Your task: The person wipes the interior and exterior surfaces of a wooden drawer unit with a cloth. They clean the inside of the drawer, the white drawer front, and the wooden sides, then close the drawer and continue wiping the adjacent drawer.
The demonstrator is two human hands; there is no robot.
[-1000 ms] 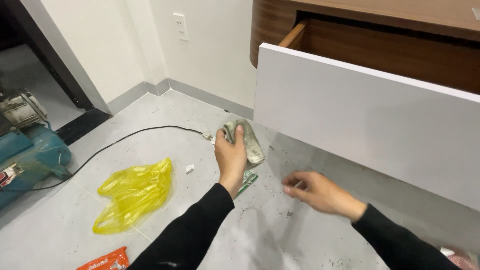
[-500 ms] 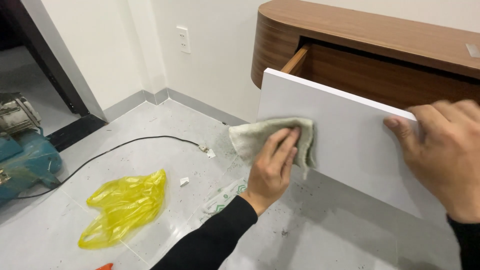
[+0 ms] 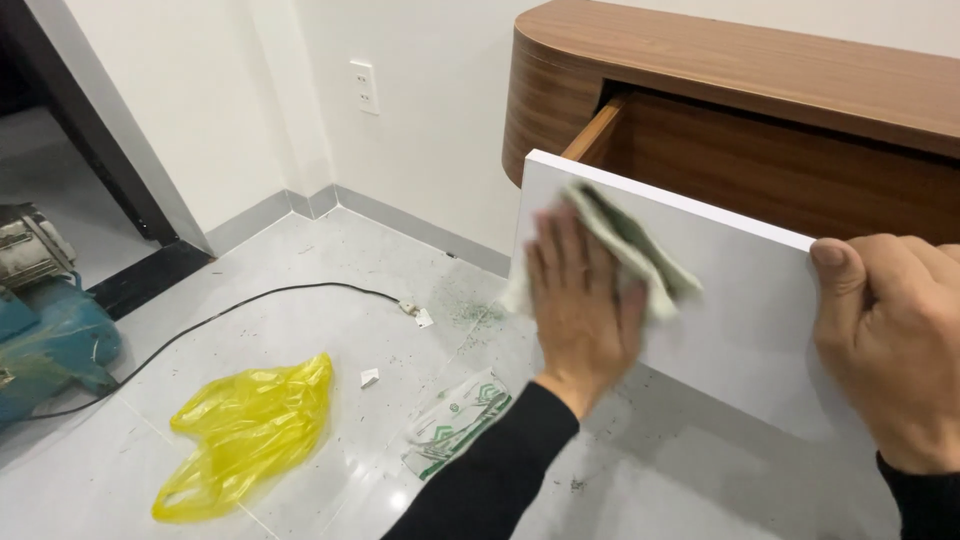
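Two hands work at an open drawer of a wall-mounted wooden cabinet [image 3: 720,70]. Left hand [image 3: 580,300], fingers spread flat, presses a crumpled grey-white cloth [image 3: 630,250] against the white drawer front [image 3: 740,320]; the cloth lies partly under the palm and bunches beyond the fingertips, blurred. Right hand [image 3: 890,340] grips the upper edge of the drawer front, thumb on the outer face, fingers curled over the top. Both forearms wear black sleeves. On the grey floor [image 3: 300,330] below lie a crumpled yellow plastic bag [image 3: 245,425], a flat white-and-green packet [image 3: 455,420], a black cable [image 3: 240,305] and scattered debris. A blue machine [image 3: 45,340] stands at far left.
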